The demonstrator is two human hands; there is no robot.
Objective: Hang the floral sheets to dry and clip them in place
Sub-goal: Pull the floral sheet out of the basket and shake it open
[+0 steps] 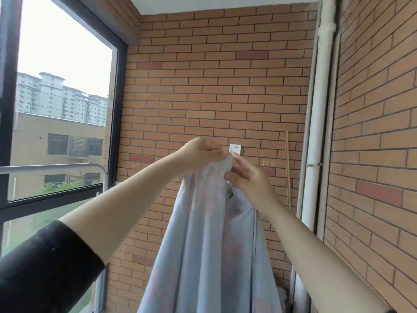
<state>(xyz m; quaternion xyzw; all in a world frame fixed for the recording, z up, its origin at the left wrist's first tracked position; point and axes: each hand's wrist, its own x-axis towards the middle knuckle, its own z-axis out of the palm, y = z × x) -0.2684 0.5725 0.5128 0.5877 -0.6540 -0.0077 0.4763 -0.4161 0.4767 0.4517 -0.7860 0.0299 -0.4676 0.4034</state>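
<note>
A pale blue sheet [203,245] with faint pink flowers hangs in long folds from my raised hands down past the bottom of the view. My left hand [200,152] pinches its top corner from the left. My right hand [248,179] grips the same bunched corner from the right, fingers curled into the cloth. Both hands meet in front of the brick wall. A small dark piece, maybe a clip or tag [230,193], shows under my right hand; I cannot tell which.
A grey metal drying-rack rail [52,168] runs along the window at left and bends down at its right end. A white wall socket [235,148] sits behind my hands. White pipes [320,132] and a thin wooden stick [287,168] stand at the right.
</note>
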